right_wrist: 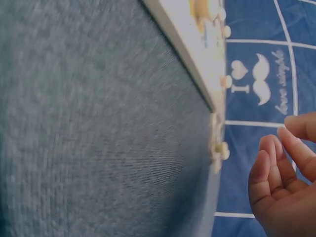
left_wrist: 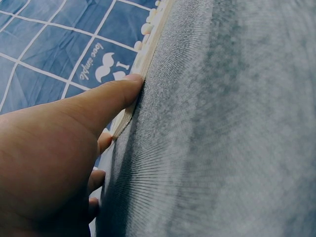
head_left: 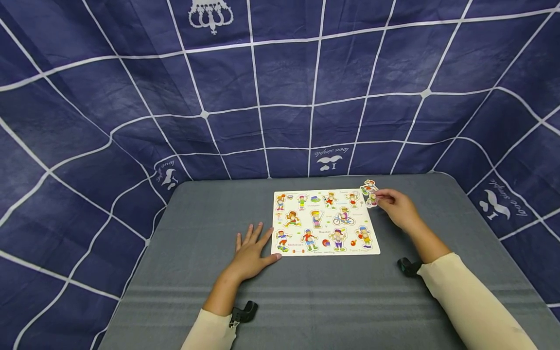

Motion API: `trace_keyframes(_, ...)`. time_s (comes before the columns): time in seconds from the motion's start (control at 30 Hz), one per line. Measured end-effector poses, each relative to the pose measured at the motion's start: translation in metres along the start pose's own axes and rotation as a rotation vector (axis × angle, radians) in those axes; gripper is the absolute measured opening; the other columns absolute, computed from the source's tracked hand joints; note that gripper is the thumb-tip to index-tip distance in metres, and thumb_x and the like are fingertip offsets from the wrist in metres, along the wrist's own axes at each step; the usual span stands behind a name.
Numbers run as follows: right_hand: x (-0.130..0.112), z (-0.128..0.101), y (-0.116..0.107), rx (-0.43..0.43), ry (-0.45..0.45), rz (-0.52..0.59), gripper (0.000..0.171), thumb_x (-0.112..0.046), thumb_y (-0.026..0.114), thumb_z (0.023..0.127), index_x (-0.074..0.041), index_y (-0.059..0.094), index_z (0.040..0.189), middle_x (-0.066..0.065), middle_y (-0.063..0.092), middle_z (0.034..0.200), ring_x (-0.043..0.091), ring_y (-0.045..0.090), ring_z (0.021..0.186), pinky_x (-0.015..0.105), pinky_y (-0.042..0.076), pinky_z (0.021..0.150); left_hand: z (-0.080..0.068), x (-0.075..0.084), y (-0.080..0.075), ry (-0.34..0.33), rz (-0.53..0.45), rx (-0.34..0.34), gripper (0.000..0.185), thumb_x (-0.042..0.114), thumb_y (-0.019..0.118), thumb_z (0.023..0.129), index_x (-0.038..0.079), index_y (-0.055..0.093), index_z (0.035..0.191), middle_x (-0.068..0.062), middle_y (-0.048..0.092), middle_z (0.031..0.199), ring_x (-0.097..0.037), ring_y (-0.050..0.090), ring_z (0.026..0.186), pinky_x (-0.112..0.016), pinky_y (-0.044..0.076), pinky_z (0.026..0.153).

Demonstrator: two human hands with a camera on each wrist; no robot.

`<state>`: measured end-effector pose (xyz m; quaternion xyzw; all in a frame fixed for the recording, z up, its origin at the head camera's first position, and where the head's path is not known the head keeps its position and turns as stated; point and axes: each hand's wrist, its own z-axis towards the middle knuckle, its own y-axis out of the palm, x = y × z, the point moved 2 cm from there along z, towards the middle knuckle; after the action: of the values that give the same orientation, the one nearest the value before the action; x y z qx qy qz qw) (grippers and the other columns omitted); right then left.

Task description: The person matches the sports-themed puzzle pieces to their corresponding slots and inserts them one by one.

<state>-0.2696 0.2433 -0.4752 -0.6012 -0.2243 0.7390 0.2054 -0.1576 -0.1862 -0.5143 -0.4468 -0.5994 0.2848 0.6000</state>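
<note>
The puzzle board (head_left: 325, 222) is a flat, pale rectangle printed with rows of small cartoon figures in sports poses, each with a short caption beneath. It lies flat on the grey table (head_left: 197, 291), towards the far middle. In the right wrist view the board (right_wrist: 190, 47) shows a thin light edge and small pale pegs standing up from its pieces.

Two loose puzzle pieces (head_left: 369, 192), also cartoon figures, lie on the table just beside the board's far right corner. In the right wrist view one loose piece (right_wrist: 217, 145) carries a peg.

The right hand (head_left: 400, 209) rests at these pieces, its fingertips at the nearer one; whether they pinch it cannot be told. In the right wrist view the fingers (right_wrist: 269, 168) are loosely curled and hold nothing.

The left hand (head_left: 251, 253) lies flat on the table, fingers spread, the thumb (left_wrist: 106, 98) touching the board's near left edge.

A dark blue cloth (head_left: 280, 87) with a white grid hangs behind the table.
</note>
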Motion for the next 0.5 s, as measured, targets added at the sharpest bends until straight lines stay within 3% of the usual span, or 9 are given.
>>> trace_keyframes(0.3,0.029,0.015,0.003,-0.019,0.058,0.035,0.029,-0.006,0.060,0.099,0.009,0.065,0.123,0.031,0.066,0.117,-0.016,0.052,0.079,0.007,0.045,0.069,0.000,-0.001,0.001,0.003,0.007,0.002,0.085,0.067,0.063,0.090,0.029,0.033,0.160,-0.010,0.017,0.171,-0.038,0.003,0.159,-0.069,-0.003,0.122)
trace_keyframes(0.5,0.032,0.022,0.002,-0.066,0.100,0.023,0.032,-0.008,0.058,0.099,0.009,0.063,0.126,0.029,0.066,0.117,-0.011,0.052,0.079,0.010,0.046,0.070,0.001,-0.003,0.003,0.005,0.009,0.010,0.084,0.067,0.062,0.090,0.030,0.033,0.160,-0.010,0.018,0.170,-0.037,0.004,0.159,-0.069,-0.002,0.122)
